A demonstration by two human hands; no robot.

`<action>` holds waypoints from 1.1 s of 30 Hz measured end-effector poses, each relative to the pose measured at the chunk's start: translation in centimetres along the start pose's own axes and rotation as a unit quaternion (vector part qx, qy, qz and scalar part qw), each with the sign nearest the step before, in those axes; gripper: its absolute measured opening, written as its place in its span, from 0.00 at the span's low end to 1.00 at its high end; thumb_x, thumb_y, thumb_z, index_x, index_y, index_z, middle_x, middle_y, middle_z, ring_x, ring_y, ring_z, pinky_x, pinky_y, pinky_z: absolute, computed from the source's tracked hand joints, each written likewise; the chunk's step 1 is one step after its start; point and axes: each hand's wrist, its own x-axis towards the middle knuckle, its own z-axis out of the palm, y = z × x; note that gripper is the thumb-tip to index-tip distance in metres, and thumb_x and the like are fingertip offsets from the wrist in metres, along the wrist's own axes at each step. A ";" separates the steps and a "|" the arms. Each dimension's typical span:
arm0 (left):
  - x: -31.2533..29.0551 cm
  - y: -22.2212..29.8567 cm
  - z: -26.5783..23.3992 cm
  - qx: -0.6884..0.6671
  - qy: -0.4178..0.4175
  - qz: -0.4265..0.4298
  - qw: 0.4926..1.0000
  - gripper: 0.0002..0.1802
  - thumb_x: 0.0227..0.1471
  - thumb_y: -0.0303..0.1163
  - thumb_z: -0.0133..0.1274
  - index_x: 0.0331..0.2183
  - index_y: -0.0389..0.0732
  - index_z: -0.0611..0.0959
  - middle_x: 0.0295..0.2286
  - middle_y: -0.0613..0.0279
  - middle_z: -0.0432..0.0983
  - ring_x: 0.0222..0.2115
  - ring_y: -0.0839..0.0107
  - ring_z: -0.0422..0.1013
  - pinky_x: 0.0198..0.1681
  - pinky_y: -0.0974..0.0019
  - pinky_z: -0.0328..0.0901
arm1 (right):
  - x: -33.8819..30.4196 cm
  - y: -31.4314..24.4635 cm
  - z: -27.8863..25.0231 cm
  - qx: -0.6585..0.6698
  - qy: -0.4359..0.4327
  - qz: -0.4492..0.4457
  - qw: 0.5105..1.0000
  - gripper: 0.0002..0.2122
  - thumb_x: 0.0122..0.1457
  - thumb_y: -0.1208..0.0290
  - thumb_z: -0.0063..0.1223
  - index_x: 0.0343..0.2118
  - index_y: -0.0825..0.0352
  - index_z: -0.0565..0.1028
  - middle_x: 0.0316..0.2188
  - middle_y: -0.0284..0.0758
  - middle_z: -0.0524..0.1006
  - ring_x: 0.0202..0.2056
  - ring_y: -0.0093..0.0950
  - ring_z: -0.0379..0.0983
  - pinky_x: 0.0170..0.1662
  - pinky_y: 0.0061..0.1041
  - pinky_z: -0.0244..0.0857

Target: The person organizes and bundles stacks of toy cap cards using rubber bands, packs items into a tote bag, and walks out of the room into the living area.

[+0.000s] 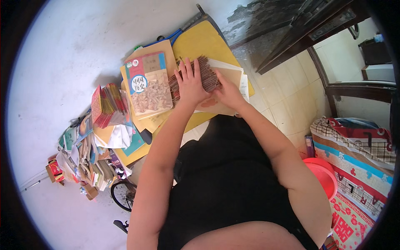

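A heap of thin brown sticks lies on papers on a yellow table. Over the heap my left hand rests palm down, fingers stretched and spread, with sticks showing on both sides of it. My right hand cups the right edge of the heap, its thumb and forefinger apart; its other fingers are partly hidden. Both hands nearly meet at the near side of the sticks. Just left of my left hand is a paperback textbook with a blue-and-red upper cover, lying on brown paper. Pale sheets lie beneath the right side of the heap.
Red packets in a clear bag sit at the table's left, above a pile of books and papers. A bicycle wheel is lower left. At right are a red basin, patterned bedding and a dark door.
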 end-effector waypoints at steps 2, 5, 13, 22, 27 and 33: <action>-0.2 0.3 0.0 -0.001 0.004 -0.005 1.000 0.67 0.24 0.53 0.65 0.59 0.37 0.48 0.59 0.41 0.39 0.61 0.48 0.38 0.60 0.41 0.36 | 0.4 1.0 -0.2 0.175 -0.052 0.074 0.980 0.30 0.50 0.82 0.47 0.58 0.67 0.56 0.56 0.46 0.61 0.55 0.39 0.62 0.54 0.30 0.59; -0.9 1.0 0.4 -0.009 0.029 -0.011 0.999 0.63 0.26 0.51 0.65 0.59 0.35 0.51 0.59 0.44 0.41 0.61 0.50 0.39 0.60 0.44 0.37 | 0.4 1.9 0.0 0.053 -0.026 0.034 0.998 0.27 0.51 0.76 0.44 0.58 0.66 0.57 0.53 0.46 0.65 0.52 0.41 0.64 0.54 0.34 0.58; -2.9 1.2 1.8 -0.026 0.130 -0.003 0.991 0.55 0.28 0.43 0.64 0.57 0.35 0.57 0.52 0.53 0.56 0.56 0.55 0.52 0.59 0.51 0.47 | -0.7 0.2 0.9 -0.032 0.025 0.024 0.999 0.35 0.48 0.77 0.51 0.60 0.65 0.51 0.57 0.45 0.60 0.56 0.41 0.58 0.54 0.34 0.57; -2.2 2.8 2.0 0.021 0.148 -0.042 0.988 0.49 0.26 0.46 0.64 0.51 0.33 0.65 0.46 0.50 0.61 0.51 0.53 0.57 0.53 0.52 0.52 | -0.4 -0.4 0.3 -0.107 0.046 0.060 0.991 0.40 0.42 0.73 0.61 0.59 0.67 0.52 0.49 0.45 0.66 0.49 0.44 0.64 0.47 0.34 0.63; -2.1 2.8 1.7 0.039 0.090 -0.036 0.995 0.49 0.27 0.47 0.63 0.50 0.32 0.65 0.45 0.51 0.62 0.50 0.55 0.58 0.53 0.54 0.52 | 0.1 -0.5 -0.5 -0.153 0.015 0.157 0.976 0.43 0.40 0.68 0.63 0.60 0.69 0.51 0.45 0.44 0.67 0.43 0.43 0.69 0.40 0.36 0.67; -2.9 2.5 3.1 0.056 0.159 -0.013 0.986 0.49 0.28 0.37 0.63 0.53 0.31 0.61 0.48 0.52 0.60 0.52 0.56 0.56 0.55 0.55 0.50 | 0.1 0.2 0.3 -0.163 -0.036 0.150 0.975 0.42 0.41 0.68 0.62 0.59 0.70 0.51 0.45 0.44 0.67 0.41 0.43 0.70 0.38 0.38 0.67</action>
